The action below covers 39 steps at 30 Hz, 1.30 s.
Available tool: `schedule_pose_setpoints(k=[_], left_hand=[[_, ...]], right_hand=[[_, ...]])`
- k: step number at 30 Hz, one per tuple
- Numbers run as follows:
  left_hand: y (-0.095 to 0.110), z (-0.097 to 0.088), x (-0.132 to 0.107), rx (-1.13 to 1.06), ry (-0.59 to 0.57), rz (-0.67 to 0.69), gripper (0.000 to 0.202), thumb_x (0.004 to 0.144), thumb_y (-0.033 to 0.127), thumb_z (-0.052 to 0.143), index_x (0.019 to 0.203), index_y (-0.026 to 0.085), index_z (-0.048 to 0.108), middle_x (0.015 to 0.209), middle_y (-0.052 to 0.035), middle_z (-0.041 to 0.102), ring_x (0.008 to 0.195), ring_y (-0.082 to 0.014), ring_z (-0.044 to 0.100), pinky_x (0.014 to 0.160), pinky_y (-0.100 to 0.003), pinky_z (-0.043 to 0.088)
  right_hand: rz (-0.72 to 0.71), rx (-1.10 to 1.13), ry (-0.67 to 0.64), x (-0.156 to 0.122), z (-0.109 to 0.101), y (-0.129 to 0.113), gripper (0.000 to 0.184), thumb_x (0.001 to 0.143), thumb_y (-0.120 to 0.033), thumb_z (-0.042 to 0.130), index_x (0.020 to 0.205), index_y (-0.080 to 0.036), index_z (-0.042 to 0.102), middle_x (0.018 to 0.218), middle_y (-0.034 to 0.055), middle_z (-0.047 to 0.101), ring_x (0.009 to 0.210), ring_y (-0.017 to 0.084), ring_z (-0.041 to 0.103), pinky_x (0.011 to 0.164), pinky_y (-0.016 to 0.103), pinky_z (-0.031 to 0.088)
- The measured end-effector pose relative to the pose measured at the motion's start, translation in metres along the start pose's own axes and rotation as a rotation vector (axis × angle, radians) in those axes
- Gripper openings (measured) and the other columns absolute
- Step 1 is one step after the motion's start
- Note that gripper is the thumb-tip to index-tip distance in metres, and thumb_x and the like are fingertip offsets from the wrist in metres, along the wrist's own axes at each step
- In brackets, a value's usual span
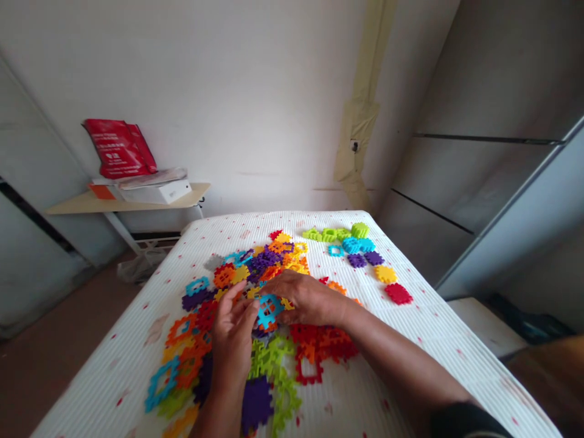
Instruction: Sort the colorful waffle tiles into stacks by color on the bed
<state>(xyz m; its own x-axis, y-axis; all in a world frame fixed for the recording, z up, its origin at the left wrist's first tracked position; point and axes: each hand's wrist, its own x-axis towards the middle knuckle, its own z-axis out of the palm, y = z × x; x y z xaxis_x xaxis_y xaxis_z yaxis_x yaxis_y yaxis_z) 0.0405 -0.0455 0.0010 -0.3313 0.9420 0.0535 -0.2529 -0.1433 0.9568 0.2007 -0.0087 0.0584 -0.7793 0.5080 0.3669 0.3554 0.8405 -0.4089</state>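
Note:
A pile of flat interlocking plastic tiles (237,316) in orange, purple, green, red and cyan lies on a white ribbed bed cover (410,347). My left hand (232,337) and my right hand (305,298) meet above the pile, and both pinch a cyan square tile (269,309) between their fingertips. Red tiles (319,347) lie under my right wrist. Green and purple tiles (269,377) lie beside my left forearm.
Sorted tiles sit at the far right of the bed: a green row (333,233), cyan pieces (353,245), purple pieces (365,259), a yellow one (385,274) and a red one (398,294). A shelf (128,201) with boxes and a red bag (121,148) stands by the wall.

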Motion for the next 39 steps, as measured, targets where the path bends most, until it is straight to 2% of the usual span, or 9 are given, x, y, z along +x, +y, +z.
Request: schedule_pose_setpoints(k=[3,5,8,11,15,21,25,32,39], left_hand=[[0.0,0.001,0.0,0.027,0.032,0.039,0.058,0.067,0.039,0.069,0.119,0.022,0.052,0.065,0.0039,0.058,0.054,-0.0085,0.049,0.052,-0.019,0.04],[0.0,0.001,0.0,0.036,0.051,0.062,0.057,0.067,0.04,0.069,0.119,0.022,0.052,0.069,0.002,0.061,0.055,-0.0091,0.05,0.051,-0.019,0.04],[-0.003,0.001,0.001,0.033,0.064,0.081,0.058,0.066,0.041,0.07,0.118,0.02,0.054,0.072,-0.0002,0.063,0.054,-0.0098,0.05,0.05,-0.021,0.041],[-0.006,0.001,0.002,0.026,0.057,0.074,0.061,0.064,0.041,0.071,0.118,0.02,0.054,0.072,-0.0005,0.064,0.054,-0.0099,0.05,0.051,-0.021,0.042],[-0.008,0.001,0.003,0.041,0.063,0.059,0.058,0.063,0.041,0.072,0.114,0.02,0.057,0.073,-0.0008,0.065,0.055,-0.0104,0.051,0.051,-0.021,0.042],[-0.005,0.001,0.001,0.028,0.062,0.07,0.054,0.064,0.04,0.072,0.113,0.021,0.058,0.074,-0.0008,0.065,0.057,-0.0104,0.051,0.053,-0.021,0.042],[-0.006,0.002,0.001,0.044,0.074,0.067,0.055,0.064,0.041,0.072,0.113,0.02,0.058,0.074,-0.001,0.065,0.058,-0.0114,0.052,0.054,-0.023,0.042],[-0.007,0.001,0.002,0.059,0.079,0.054,0.053,0.064,0.04,0.071,0.112,0.021,0.058,0.074,-0.0012,0.066,0.058,-0.0115,0.053,0.053,-0.022,0.043],[-0.008,0.0,0.001,0.059,0.068,0.06,0.055,0.064,0.04,0.071,0.114,0.02,0.058,0.074,-0.0011,0.065,0.058,-0.0114,0.052,0.055,-0.023,0.042]], right_hand=[[0.041,-0.077,0.09,-0.005,-0.011,0.017,0.051,0.071,-0.015,0.069,0.121,-0.019,0.055,0.116,0.0084,0.061,0.106,0.019,0.053,0.092,0.033,0.044],[0.125,-0.172,0.207,-0.014,-0.025,0.04,0.051,0.073,-0.015,0.067,0.121,-0.02,0.054,0.117,0.0086,0.061,0.108,0.02,0.053,0.092,0.035,0.043],[0.346,-0.338,0.389,-0.04,-0.05,0.086,0.049,0.072,-0.015,0.066,0.12,-0.019,0.056,0.114,0.0086,0.063,0.105,0.022,0.054,0.092,0.039,0.042],[0.652,-0.437,0.484,-0.072,-0.073,0.13,0.049,0.072,-0.014,0.065,0.12,-0.016,0.057,0.113,0.0111,0.063,0.096,0.021,0.059,0.086,0.034,0.046],[0.874,-0.465,0.37,-0.105,-0.095,0.168,0.05,0.07,-0.015,0.064,0.12,-0.017,0.058,0.102,0.0077,0.067,0.084,0.018,0.061,0.079,0.028,0.047],[0.918,-0.483,0.123,-0.121,-0.11,0.193,0.053,0.069,-0.012,0.063,0.122,-0.014,0.058,0.094,0.0051,0.069,0.076,0.014,0.061,0.073,0.022,0.046],[0.913,-0.501,0.013,-0.12,-0.113,0.199,0.053,0.069,-0.012,0.063,0.122,-0.016,0.058,0.091,0.004,0.069,0.077,0.014,0.061,0.073,0.022,0.046],[0.903,-0.513,-0.058,-0.115,-0.109,0.206,0.056,0.066,-0.006,0.062,0.12,-0.022,0.06,0.098,0.0032,0.069,0.084,0.016,0.063,0.077,0.023,0.046],[0.903,-0.537,-0.129,-0.114,-0.113,0.201,0.063,0.065,-0.01,0.066,0.126,-0.024,0.056,0.104,0.0045,0.068,0.091,0.019,0.063,0.079,0.025,0.047]])
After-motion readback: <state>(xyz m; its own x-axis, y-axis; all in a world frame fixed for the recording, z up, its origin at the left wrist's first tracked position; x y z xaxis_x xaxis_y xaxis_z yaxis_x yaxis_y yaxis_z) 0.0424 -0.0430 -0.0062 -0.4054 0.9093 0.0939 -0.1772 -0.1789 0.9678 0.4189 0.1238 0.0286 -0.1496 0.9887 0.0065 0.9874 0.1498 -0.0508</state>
